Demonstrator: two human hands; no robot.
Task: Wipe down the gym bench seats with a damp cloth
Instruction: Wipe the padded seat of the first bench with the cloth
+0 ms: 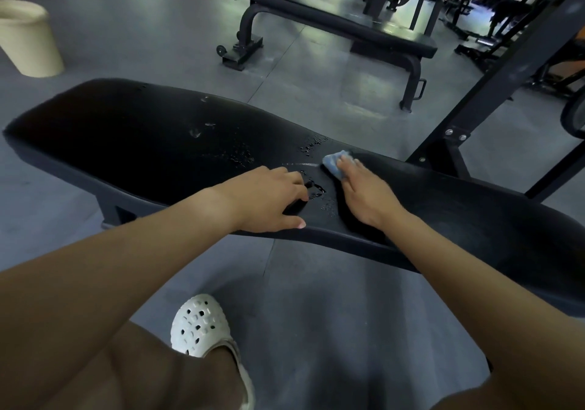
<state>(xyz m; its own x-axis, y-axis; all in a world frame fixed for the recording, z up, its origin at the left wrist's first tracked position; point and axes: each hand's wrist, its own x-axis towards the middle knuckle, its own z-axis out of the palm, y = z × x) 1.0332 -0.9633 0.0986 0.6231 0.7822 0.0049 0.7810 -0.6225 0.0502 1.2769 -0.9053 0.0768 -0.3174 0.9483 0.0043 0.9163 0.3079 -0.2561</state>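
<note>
Forearms come in from the lower edge, both bare, reaching over the near side of a long black padded counter (126, 131) that runs across the view. The right grip (364, 194) lies palm down with fingers straight and together, pressing a small blue cloth (332, 161) onto the pad. The cloth shows just beyond the fingertips, about midway along the counter. The left grip (269, 199) rests just beside it, knuckles up, thumb stretched along the near edge and fingers curled over something dark. Against the black pad I cannot tell whether it has hold of anything. Water beads (313, 145) glisten on the pad around the two grips. On the near side a white perforated clog (199, 324) stands on the grey floor (142, 29). Farther off are a second black bench (332, 20), a cream bin (28, 36) at the left and a dark steel upright (493, 93) slanting at the right
</note>
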